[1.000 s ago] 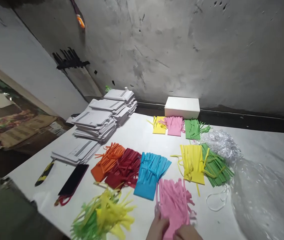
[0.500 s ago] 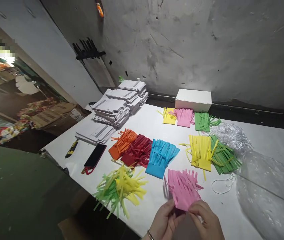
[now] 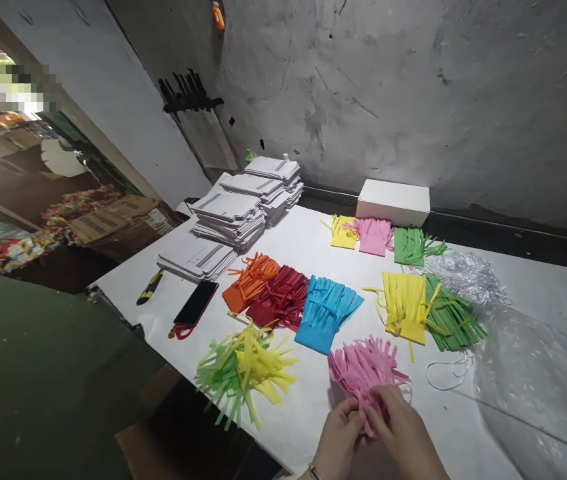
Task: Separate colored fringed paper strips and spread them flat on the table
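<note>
Pinched between both hands near the front edge of the table is a pink fringed paper tassel (image 3: 367,363), its strips fanning away from me. My left hand (image 3: 339,430) grips the gathered base from the left, fingers closed. From the right, my right hand (image 3: 397,423) presses thumb and fingers onto the same base, which is bunched and partly hidden. Left of it lies a blue fringed paper piece (image 3: 320,323). A yellow fringed piece (image 3: 403,307) rests on the right, overlapping a green one (image 3: 453,313). A yellow-and-green tassel (image 3: 258,367) lies near the table edge.
Orange (image 3: 248,280) and red fringed pieces (image 3: 283,297) lie behind. Stacks of white cards (image 3: 228,207), a phone (image 3: 196,307) and a cutter knife (image 3: 150,288) occupy the left. White string (image 3: 463,273), a clear plastic bag (image 3: 538,380) and a white box (image 3: 393,200) stand right and back.
The pink piece's flat base has been gathered and bunched together. My right hand has moved inward, closer to the left, over the base. The view has shifted slightly.
</note>
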The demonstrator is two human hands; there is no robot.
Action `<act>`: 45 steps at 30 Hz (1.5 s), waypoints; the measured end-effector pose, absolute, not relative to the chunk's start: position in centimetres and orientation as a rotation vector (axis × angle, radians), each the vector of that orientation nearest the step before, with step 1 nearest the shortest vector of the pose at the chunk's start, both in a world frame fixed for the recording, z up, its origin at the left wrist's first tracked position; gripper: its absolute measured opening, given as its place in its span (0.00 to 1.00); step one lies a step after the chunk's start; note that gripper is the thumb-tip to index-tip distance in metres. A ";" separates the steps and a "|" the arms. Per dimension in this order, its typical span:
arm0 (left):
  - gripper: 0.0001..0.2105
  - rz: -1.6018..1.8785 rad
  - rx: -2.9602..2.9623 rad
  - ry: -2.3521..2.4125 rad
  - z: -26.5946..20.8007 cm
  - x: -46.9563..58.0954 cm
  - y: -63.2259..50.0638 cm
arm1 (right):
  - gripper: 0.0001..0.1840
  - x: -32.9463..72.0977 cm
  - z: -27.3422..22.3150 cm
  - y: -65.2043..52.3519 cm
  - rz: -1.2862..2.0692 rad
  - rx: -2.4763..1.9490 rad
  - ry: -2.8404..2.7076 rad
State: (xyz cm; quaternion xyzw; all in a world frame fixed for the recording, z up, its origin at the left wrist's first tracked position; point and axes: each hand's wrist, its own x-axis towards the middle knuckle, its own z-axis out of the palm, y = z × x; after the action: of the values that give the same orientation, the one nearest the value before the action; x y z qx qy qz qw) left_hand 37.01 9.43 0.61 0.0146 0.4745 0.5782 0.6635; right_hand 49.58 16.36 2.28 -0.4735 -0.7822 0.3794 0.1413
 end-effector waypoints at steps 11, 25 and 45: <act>0.18 1.372 -0.138 1.010 2.0 37.1 9.6 | 0.16 50.3 1.8 14.6 0.813 -1.198 -2.482; 0.18 1.355 -0.140 0.976 2.2 36.7 9.6 | 0.09 50.2 0.7 14.9 1.067 -1.210 -2.181; 0.09 1.417 -0.152 1.064 -0.4 38.3 10.3 | 0.12 50.8 -3.1 12.0 0.750 -1.577 -1.540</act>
State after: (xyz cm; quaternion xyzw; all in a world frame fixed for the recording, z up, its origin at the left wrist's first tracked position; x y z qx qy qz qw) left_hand 38.30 10.31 -0.44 -0.0666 0.4648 0.6188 0.6298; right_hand 50.85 12.05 -3.14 -0.6219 -0.6077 0.2960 0.3955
